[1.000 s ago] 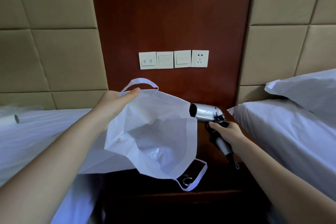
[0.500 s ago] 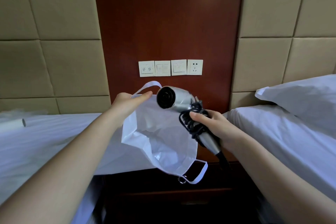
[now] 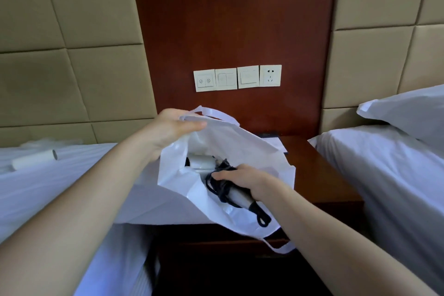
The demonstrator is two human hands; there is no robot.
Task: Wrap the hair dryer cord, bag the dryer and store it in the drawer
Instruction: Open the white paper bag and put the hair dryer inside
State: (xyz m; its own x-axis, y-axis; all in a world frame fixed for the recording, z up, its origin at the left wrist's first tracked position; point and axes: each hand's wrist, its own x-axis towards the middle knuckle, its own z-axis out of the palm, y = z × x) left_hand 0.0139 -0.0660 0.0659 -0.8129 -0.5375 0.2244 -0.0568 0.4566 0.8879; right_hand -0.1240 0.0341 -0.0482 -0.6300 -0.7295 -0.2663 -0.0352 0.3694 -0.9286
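On the left bed (image 3: 72,187), one white tube (image 3: 34,160) lies on its side on the sheet, well apart from both hands; left hand (image 3: 173,127) raised above the bed's edge, grip pinched on the top rim of the one white bag (image 3: 245,149), mouth held open; handle loops counted: two, one by that hand, one hanging at the low near corner; one hair dryer (image 3: 200,163) lies inside the bag mouth, silver barrel pointing left, its front end hidden by the bag wall; black cord (image 3: 222,186) wound round the handle; right hand (image 3: 242,180) in the mouth, grip closed round handle and cord, covering their middle; wall plates (image 3: 236,77) above: four, in a row; bag hangs before the dark counter (image 3: 319,170) and hides its left part; one paper (image 3: 274,142) at the counter's back, partly behind the bag; right bed (image 3: 384,175) just beside the counter, one pillow (image 3: 408,110) on it; beds: two; drawer front too dark to make out.
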